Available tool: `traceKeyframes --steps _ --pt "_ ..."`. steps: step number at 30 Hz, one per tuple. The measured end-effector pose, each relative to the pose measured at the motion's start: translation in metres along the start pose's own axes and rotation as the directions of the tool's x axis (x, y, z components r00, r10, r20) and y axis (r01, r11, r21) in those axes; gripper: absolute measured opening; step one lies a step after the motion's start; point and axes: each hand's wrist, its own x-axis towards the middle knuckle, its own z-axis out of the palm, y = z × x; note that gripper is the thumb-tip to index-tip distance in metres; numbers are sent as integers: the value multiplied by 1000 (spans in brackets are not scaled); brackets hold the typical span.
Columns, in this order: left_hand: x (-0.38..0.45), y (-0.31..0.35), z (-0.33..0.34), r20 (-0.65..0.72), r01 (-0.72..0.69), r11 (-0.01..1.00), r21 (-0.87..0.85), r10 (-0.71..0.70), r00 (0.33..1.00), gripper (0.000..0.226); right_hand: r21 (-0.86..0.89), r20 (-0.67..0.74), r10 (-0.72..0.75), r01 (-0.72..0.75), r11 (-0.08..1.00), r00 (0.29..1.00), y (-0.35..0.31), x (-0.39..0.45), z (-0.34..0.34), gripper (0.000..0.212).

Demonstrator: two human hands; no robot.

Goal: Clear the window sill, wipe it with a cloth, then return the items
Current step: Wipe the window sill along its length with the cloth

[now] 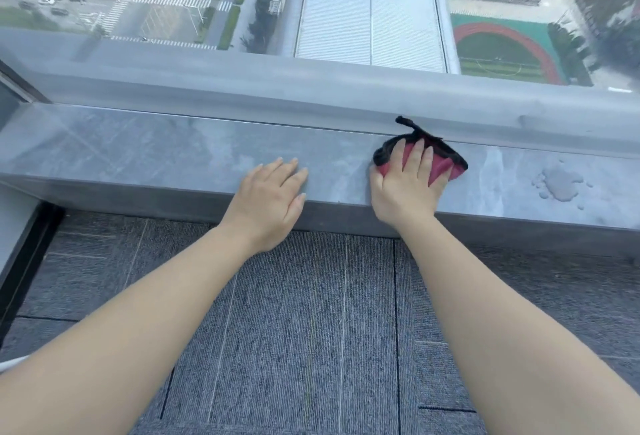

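On the grey window sill (138, 150) I see my right hand (407, 189) pressing the red, black-edged cloth (440, 161) flat with straight fingers. Left of the cloth, my left hand (268, 199) rests open-palmed, holding nothing; right of it sits a water puddle (561, 185).

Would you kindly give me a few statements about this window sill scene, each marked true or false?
1. The right hand presses a cloth onto the sill. True.
2. The left hand holds a spray bottle. False: it rests flat on the sill and holds nothing.
3. A puddle lies on the sill to the right of the cloth. True.
4. The cloth covers the puddle. False: they lie apart, with bare sill between them.
5. The floor below the sill is bare wood. False: it is grey carpet.
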Motion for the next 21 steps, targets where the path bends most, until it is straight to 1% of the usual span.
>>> traceKeyframes --steps 2,3,4,5,6,8,9,10,12,14,16,19,21 --pt "-1 3 1 2 1 1000 -14 -1 1000 82 31 -9 45 -45 999 999 -15 10 1 65" --pt "-1 4 1 -5 2 1000 -24 -3 1000 81 40 -14 42 -41 998 999 -22 12 2 65" --pt "-1 4 1 -14 6 999 -38 -7 1000 81 34 -24 7 -7 999 1000 -27 12 3 65" --pt "-2 5 1 -20 10 999 -50 -11 1000 80 10 -32 -62 63 998 998 -29 10 4 64" --pt "-2 5 1 -26 13 998 -58 -14 1000 80 -27 -34 -164 163 986 986 -29 6 5 62" --pt "-2 8 3 -44 20 998 -58 -22 999 79 -71 -6 -387 386 920 922 -20 -1 5 59" --pt "-1 10 4 -54 23 998 -56 -26 998 78 -72 17 -466 465 882 885 -13 -4 3 58" --pt "0 13 4 -61 22 998 -54 -26 998 77 -68 37 -516 517 853 856 -5 -7 1 58" --pt "3 21 7 -68 10 999 -50 -13 998 75 -72 62 -563 566 821 824 14 -12 -1 58" --pt "8 31 10 -59 -11 999 -45 8 998 75 -91 80 -559 565 820 825 36 -17 -2 59" --pt "13 45 14 -43 -37 998 -43 35 998 75 -103 76 -506 511 853 859 60 -19 -5 58" --pt "19 64 21 -28 -87 996 -27 87 996 73 -83 44 -355 358 930 934 84 -17 -11 56" --pt "23 72 24 -22 -112 994 -21 111 994 71 -39 25 -214 214 976 977 93 -11 -16 56"
